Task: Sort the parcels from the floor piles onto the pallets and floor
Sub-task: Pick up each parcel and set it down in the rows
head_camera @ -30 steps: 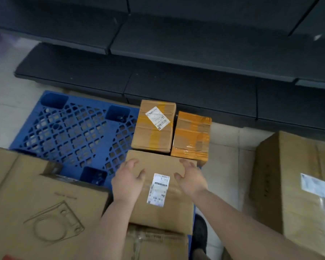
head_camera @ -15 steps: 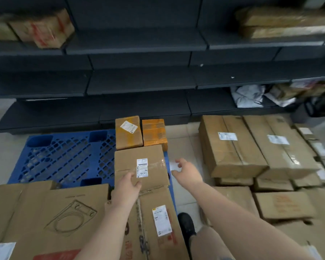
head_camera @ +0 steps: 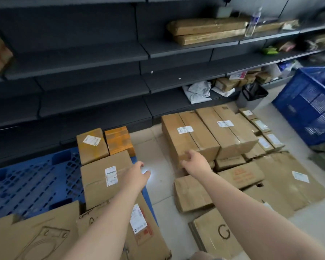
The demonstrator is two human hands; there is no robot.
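Both hands are out in front rn and neither has anything in it. Left hand [head_camera: 137, 173] hangs over the right edge of the blue pallet [head_camera: 26, 184], fingers loose and slightly spread, touching nothing afaict. Right hand [head_camera: 195, 162] is loosely curled right at the near corner of the long box [head_camera: 188, 136], which sits on top of the floor pile to the right of the pallet. Can't tell if the fingertips are on the cardboard yet or just short of it.

Handling-wise, imo that long box is a two-hander. It's long and bulky, taped down the middle seam, and prob has some weight. Cardboard looks stiff enough, not crushed, so it shouldn't sag much. I'd grab it at both short ends or under the long bottom edges, not by the tape or the label [head_camera: 185, 129]; plain cardboard grips fine but tape is slick. A twin box [head_camera: 227, 128] sits tight against its far side, so fingers won't fit in there; easier to drag it toward you first.

On the pallet there's already a labelled box [head_camera: 105, 177] plus two smaller ones behind it.
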